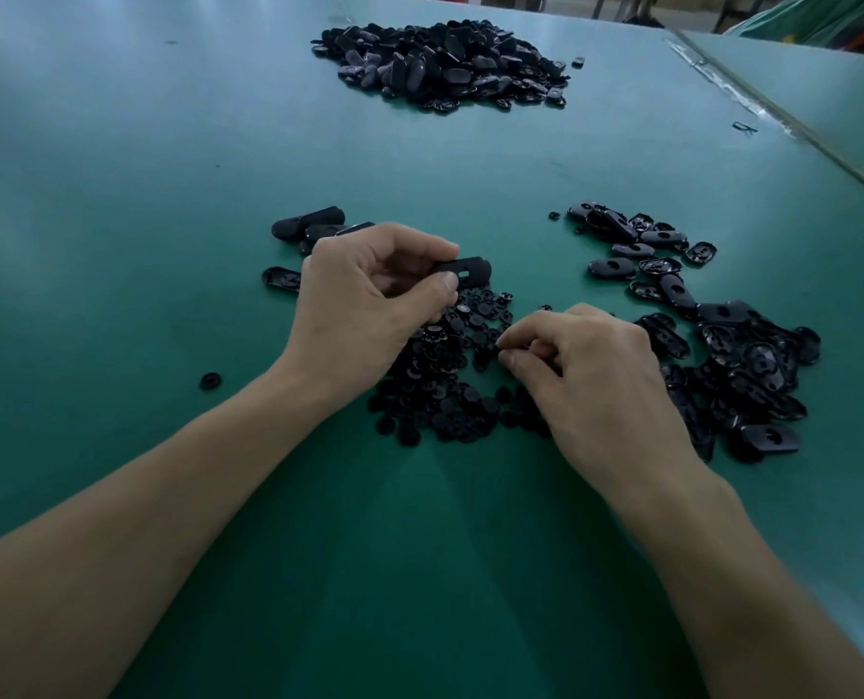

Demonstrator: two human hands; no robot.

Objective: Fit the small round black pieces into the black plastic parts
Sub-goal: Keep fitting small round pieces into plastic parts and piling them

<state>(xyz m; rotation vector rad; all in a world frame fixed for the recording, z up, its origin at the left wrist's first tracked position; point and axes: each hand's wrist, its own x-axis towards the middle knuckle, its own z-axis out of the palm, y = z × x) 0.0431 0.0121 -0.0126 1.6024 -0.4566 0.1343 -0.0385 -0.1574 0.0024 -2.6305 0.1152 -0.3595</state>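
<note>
Black plastic part (463, 271) is pinched by the left hand (364, 305) over the heap of small round pieces (445, 391). The right hand (591, 380) dips curled fingers into that heap, their catch unclear. More parts (722, 355) lie rightward on the green bench (117, 194).

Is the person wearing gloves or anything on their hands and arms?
No gloves. The left hand and the right hand are both bare, and no rings show. The forearms are bare too: no sleeves, watch or bracelet in view.
</note>
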